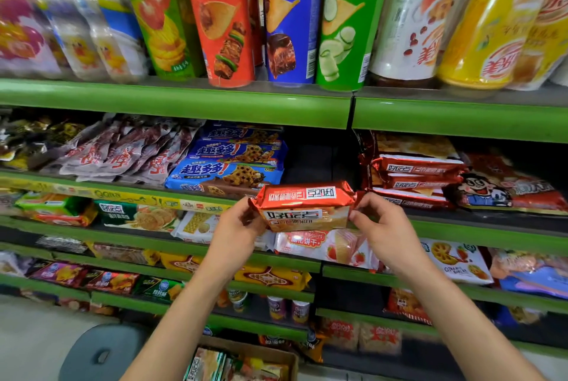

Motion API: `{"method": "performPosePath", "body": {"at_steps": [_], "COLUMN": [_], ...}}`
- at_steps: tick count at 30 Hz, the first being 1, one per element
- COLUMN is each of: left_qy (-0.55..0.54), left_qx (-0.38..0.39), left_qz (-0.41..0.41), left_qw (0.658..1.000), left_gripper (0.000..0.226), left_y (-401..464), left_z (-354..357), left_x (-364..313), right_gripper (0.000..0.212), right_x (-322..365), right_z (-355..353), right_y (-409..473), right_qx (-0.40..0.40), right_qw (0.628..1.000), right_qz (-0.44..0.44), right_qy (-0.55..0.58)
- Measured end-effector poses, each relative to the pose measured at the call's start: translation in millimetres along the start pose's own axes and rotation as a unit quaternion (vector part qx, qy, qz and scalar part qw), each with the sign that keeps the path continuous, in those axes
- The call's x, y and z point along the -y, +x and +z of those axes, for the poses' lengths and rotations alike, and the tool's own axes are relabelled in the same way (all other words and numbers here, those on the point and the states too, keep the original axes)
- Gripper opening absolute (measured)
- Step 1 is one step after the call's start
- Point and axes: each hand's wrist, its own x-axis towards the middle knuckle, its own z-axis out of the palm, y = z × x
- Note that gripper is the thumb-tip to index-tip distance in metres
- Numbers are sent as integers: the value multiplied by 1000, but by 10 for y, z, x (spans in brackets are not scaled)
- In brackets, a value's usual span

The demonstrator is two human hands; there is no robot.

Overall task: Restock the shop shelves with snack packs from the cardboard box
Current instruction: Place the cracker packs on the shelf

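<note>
Holding a red biscuit pack [304,205] by its ends, the left hand [236,227] and right hand [381,227] are pinched on it. Placement is underway; insertion into the dark shelf gap [319,159], seemingly beside matching red packs [415,178], is required next.

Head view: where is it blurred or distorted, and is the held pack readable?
Head view: the red pack between the left hand and right hand is sharp, print legible; top-shelf bags at far left are smeared; wide-angle bending bows the green shelf edge; lighting even.
</note>
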Motion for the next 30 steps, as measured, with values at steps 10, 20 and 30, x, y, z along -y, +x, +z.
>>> {"method": "performPosePath", "body": {"at_steps": [10,20,30], "left_qy": [0,-46,-11], "left_qx": [-2,4,-30], "left_qz": [11,-29,-33], "left_qw": [1000,999,999], "left_gripper": [41,19,29], "left_y": [-53,95,168], "left_z": [-24,112,246], "left_x": [-56,-127,-354], "right_gripper": [22,16,23], "right_x": [-34,-62,-118], "right_z": [-37,-83,-186], "right_y": [-26,27,84], "right_qx": [-10,5,-12], "right_qw": [1000,958,914], "right_qz": [5,147,134], "right_qy": [7,246,384]}}
